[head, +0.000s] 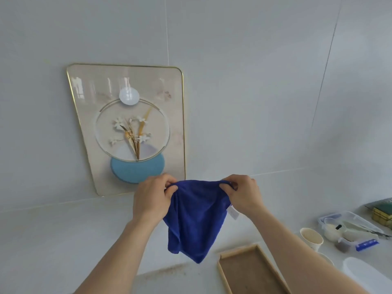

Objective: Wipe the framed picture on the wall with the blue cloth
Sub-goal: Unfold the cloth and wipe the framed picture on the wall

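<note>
Both forearms reach up to the left hand (151,195) and right hand (244,193) pinching the limp, light blue cloth (196,221) by its top corners, below the fragile-looking framed picture (129,128).

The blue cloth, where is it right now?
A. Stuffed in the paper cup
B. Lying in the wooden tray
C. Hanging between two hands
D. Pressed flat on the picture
C: the left hand and right hand each pinch a top corner of the blue cloth, which hangs in the air, not yet wiping the framed picture.
</note>
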Action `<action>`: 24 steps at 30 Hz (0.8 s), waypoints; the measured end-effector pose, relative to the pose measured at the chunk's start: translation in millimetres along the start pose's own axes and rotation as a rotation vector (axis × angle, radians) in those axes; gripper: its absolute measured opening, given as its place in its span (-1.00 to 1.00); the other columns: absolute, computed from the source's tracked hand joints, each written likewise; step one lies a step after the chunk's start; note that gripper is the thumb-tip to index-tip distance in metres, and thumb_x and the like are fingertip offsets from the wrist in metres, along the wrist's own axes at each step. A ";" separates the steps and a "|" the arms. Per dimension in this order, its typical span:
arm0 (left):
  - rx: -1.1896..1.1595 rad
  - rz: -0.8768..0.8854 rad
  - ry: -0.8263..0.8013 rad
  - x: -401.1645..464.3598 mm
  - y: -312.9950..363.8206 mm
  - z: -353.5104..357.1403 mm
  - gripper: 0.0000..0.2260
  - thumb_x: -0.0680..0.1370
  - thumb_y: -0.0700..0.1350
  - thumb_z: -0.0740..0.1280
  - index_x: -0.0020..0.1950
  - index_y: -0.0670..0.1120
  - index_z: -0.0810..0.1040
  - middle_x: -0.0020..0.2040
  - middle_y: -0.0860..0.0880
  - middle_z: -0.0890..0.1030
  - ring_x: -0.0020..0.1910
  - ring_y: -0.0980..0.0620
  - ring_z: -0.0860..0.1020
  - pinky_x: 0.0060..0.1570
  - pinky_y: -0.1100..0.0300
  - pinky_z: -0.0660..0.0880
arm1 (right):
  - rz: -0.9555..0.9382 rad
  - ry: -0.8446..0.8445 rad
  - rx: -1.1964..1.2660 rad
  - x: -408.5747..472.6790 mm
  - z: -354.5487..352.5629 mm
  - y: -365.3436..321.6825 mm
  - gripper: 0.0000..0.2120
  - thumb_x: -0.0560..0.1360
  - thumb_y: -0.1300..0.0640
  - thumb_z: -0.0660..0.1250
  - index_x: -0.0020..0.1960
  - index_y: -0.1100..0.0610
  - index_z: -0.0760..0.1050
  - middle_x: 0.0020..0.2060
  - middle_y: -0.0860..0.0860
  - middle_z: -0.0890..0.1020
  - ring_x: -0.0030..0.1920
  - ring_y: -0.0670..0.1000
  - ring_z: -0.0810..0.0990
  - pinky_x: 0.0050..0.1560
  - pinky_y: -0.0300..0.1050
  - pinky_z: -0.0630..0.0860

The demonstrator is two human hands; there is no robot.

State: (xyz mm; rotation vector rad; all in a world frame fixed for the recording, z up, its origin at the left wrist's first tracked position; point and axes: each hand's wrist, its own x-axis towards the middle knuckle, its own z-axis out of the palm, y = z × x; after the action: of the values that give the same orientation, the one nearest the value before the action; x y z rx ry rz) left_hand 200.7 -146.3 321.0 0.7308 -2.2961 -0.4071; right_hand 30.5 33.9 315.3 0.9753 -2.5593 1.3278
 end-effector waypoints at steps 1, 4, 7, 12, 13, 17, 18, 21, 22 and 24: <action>0.010 0.000 0.015 1.2 -4.3 -11.3 -0.90 0.61 0.03 0.37 0.09 0.13 0.65 -0.01 0.16 0.71 0.05 0.05 0.64 -0.04 0.08 0.57 | -0.012 -0.001 0.006 0.7 2.4 -10.3 -0.83 0.57 0.10 0.42 -0.14 -0.14 0.68 -0.38 -0.18 0.61 -0.19 0.03 0.60 -0.11 -0.05 0.54; 0.045 -0.002 0.054 4.1 -15.3 -42.4 -0.87 0.62 0.03 0.36 0.13 0.11 0.65 0.02 0.15 0.72 0.07 0.04 0.64 0.01 0.07 0.58 | -0.044 -0.002 0.036 0.7 8.3 -38.5 -0.77 0.58 0.09 0.42 -0.19 -0.19 0.61 -0.33 -0.16 0.65 -0.16 0.05 0.64 -0.09 -0.04 0.58; 0.053 -0.012 0.097 6.5 -24.4 -66.9 -0.86 0.62 0.03 0.36 0.15 0.10 0.65 0.03 0.15 0.72 0.06 0.04 0.65 -0.02 0.12 0.57 | -0.056 -0.005 0.086 -0.8 11.1 -63.2 -0.80 0.58 0.10 0.42 -0.17 -0.15 0.64 -0.31 -0.14 0.66 -0.16 0.04 0.64 -0.07 -0.02 0.61; -0.071 -0.075 0.166 8.1 -29.4 -90.9 -0.88 0.61 0.02 0.37 0.12 0.14 0.64 0.00 0.19 0.71 0.03 0.09 0.66 -0.02 0.13 0.57 | -0.027 -0.039 0.303 -6.2 13.8 -94.8 -0.84 0.60 0.12 0.40 -0.11 -0.02 0.71 -0.26 -0.04 0.74 -0.14 0.07 0.69 -0.06 0.01 0.64; -0.133 -0.088 0.185 9.5 -28.4 -93.2 -0.90 0.61 0.01 0.37 0.09 0.14 0.64 -0.02 0.20 0.71 0.01 0.10 0.66 0.01 0.10 0.60 | -0.016 -0.058 0.396 -8.6 14.0 -100.7 -0.84 0.60 0.13 0.39 -0.09 -0.01 0.72 -0.24 -0.01 0.76 -0.15 0.07 0.70 -0.09 -0.02 0.64; -0.357 -0.082 0.248 14.8 -16.1 -97.1 -0.92 0.60 -0.05 0.39 0.01 0.13 0.65 -0.08 0.23 0.71 -0.03 0.20 0.67 0.02 0.20 0.60 | 0.066 -0.215 0.790 -13.3 13.2 -117.8 -0.82 0.64 0.13 0.36 0.04 0.20 0.71 -0.07 0.22 0.75 -0.08 0.11 0.65 -0.01 0.00 0.56; -0.393 -0.071 0.259 14.7 -11.4 -97.9 -0.92 0.60 -0.05 0.40 0.00 0.14 0.65 -0.08 0.24 0.70 -0.04 0.24 0.66 -0.01 0.29 0.56 | 0.076 -0.257 0.872 -14.3 13.2 -121.2 -0.79 0.65 0.12 0.35 0.09 0.24 0.68 -0.06 0.24 0.71 -0.05 0.14 0.61 0.02 0.05 0.51; -0.499 -0.049 0.266 13.9 5.3 -95.5 -0.92 0.60 -0.08 0.40 0.01 0.11 0.66 -0.09 0.25 0.69 -0.06 0.31 0.64 -0.13 0.51 0.48 | 0.120 -0.311 1.079 -16.6 13.4 -133.7 -0.72 0.68 0.08 0.31 0.21 0.27 0.64 0.03 0.26 0.70 0.05 0.15 0.65 0.10 0.11 0.50; -0.550 -0.045 0.261 13.4 11.5 -92.5 -0.92 0.60 -0.09 0.41 0.01 0.09 0.66 -0.10 0.25 0.69 -0.06 0.33 0.63 -0.13 0.52 0.49 | 0.128 -0.311 1.129 -18.9 13.6 -139.2 -0.71 0.69 0.07 0.29 0.22 0.25 0.64 0.04 0.22 0.72 0.06 0.13 0.67 0.09 0.08 0.52; -0.644 -0.034 0.234 11.8 25.3 -85.4 -0.91 0.59 -0.12 0.42 0.01 0.07 0.68 -0.13 0.22 0.72 -0.08 0.31 0.65 -0.11 0.49 0.52 | 0.123 -0.309 1.241 -24.3 16.1 -152.7 -0.72 0.72 0.05 0.24 0.20 0.19 0.65 0.12 0.17 0.76 0.12 0.14 0.73 0.13 0.02 0.60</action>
State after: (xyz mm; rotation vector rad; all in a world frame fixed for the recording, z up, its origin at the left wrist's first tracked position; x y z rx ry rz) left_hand 242.7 -140.6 400.2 0.4556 -1.7780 -0.9626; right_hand 141.5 -29.7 403.6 1.1683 -1.7404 3.0902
